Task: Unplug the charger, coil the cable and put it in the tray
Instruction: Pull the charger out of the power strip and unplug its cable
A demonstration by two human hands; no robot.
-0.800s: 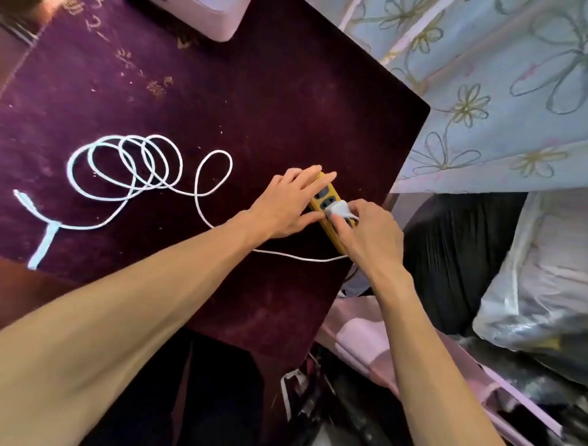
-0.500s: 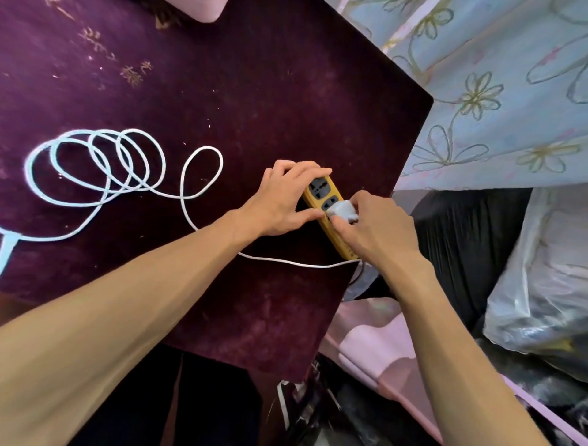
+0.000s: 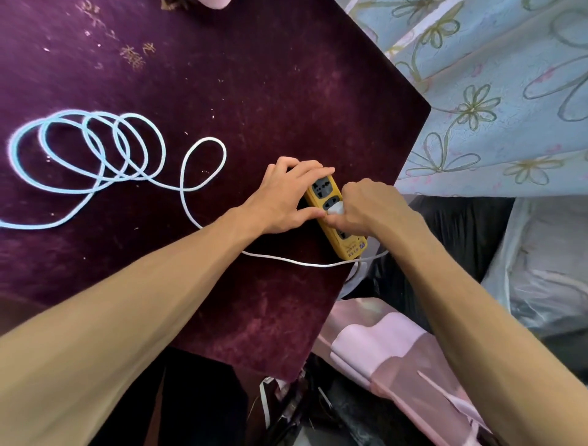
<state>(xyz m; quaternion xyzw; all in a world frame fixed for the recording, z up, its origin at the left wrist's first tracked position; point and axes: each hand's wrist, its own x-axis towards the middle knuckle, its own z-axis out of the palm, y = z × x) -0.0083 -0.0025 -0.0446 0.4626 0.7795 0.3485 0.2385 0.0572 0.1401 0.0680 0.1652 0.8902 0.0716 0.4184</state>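
A yellow power strip (image 3: 346,237) lies near the right edge of the purple velvet table (image 3: 254,79). A white charger (image 3: 336,209) is plugged into its middle socket. My right hand (image 3: 369,208) is closed around the charger from the right. My left hand (image 3: 284,195) clasps the strip's far end and left side, thumb against its side. The white cable (image 3: 105,149) runs from the charger under my left forearm and lies in several loose loops at the left of the table. No tray is in view.
A blue floral cloth (image 3: 493,95) hangs beyond the table's right edge. Pink fabric (image 3: 381,350) and plastic-wrapped bundles (image 3: 547,270) lie below on the right. A pink object (image 3: 213,2) touches the top edge of the view. The table's front corner is near my forearms.
My left hand has slid back along the strip, uncovering its top socket. My right hand has tightened over the charger, hiding more of it. The camera has drifted closer.
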